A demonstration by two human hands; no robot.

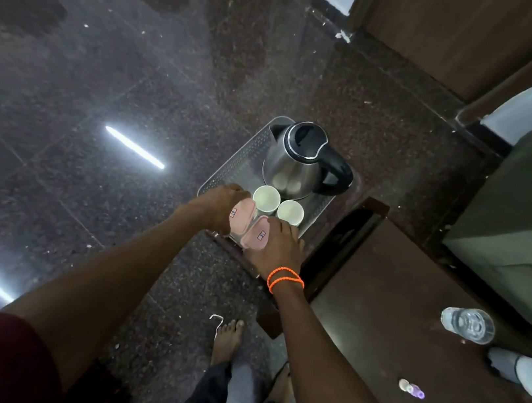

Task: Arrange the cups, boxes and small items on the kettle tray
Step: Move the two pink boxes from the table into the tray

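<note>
Your left hand [222,207] and right hand [277,244] each clasp a pink-lidded box [241,215] beside two empty cups [266,198] on the kettle tray [233,165].

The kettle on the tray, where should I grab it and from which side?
Take the kettle by its black loop handle, which juts out to the right, away from the spout. Come from the right, where the tray edge is free; both cups stand in front of it. A full wrap grip suits.

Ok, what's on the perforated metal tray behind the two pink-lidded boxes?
Behind the pink-lidded boxes stand two empty white paper cups, then the steel kettle at the metal tray's far end. The hands hide the boxes' sides and the tray beneath.
</note>
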